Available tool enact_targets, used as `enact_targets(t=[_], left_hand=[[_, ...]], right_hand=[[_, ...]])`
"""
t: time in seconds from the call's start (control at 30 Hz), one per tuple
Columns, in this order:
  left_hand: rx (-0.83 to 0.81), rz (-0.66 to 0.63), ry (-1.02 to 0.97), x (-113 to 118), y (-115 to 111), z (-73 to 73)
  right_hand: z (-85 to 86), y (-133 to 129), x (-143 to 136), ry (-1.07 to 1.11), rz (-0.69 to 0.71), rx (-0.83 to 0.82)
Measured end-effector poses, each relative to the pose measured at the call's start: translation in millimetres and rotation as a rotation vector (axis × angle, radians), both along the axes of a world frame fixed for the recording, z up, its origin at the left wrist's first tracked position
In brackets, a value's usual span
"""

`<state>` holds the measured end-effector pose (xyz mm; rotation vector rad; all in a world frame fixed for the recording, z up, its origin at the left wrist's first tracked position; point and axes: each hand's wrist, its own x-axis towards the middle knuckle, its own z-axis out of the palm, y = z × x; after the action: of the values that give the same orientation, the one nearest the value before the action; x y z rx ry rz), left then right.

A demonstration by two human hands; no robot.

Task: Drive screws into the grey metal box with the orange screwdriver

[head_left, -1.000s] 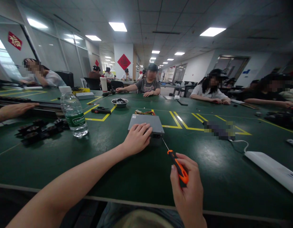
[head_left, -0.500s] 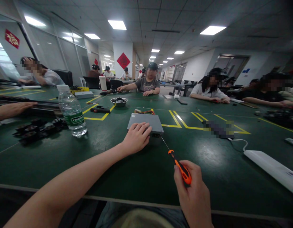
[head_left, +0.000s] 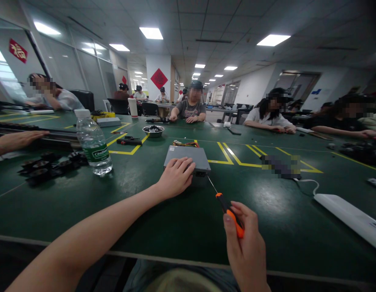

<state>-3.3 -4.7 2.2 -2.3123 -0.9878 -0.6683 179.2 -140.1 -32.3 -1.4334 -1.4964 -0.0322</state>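
Observation:
A grey metal computer power supply [head_left: 198,155] lies on the green table, its cable bundle [head_left: 183,143] at the far side. My left hand [head_left: 177,174] grips it from the near side, fingers over the top and the thumb hidden. In my right hand [head_left: 244,237] is a screwdriver [head_left: 223,202] with an orange and black handle. Its shaft slants up to the near right corner of the casing, beside the power socket [head_left: 201,174]. The tip is too small to tell whether it sits in a screw.
Left of me stand a water bottle [head_left: 95,146] and black parts [head_left: 42,166]. Farther back are a metal bowl [head_left: 153,130] and a black tool [head_left: 129,140]. On the right lie a white device [head_left: 349,215] and cable. A co-worker's hand [head_left: 22,140] reaches in from the left.
My right hand's fingers have shifted around the screwdriver handle, and the handle has turned. The left hand stays on the power supply. The co-worker opposite has drawn an arm inward.

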Motion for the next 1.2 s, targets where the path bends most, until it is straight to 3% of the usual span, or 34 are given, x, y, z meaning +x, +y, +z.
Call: enact_targets(t=[0.17,0.37,0.5,0.97,1.2], left_hand=[[0.005,0.007,-0.003,0,2,-2.1],[0.019,-0.007,-0.013,1,2,-2.4],[0.017,-0.008,-0.016,1,1,-1.8],[0.013,0.004,-0.005,0,2,-3.3],[0.019,0.001,-0.016,0,1,-4.5]], right_hand=[[1.8,-3,-4,0.078,-0.023,-0.064],[2.1,0,-12,-0.227,0.116,0.11],[1.3,3,-20,-0.328,0.16,0.099],[9.3,2,-9,-0.194,0.157,0.053],[13.2,8,-24,-0.235,0.19,0.15]])
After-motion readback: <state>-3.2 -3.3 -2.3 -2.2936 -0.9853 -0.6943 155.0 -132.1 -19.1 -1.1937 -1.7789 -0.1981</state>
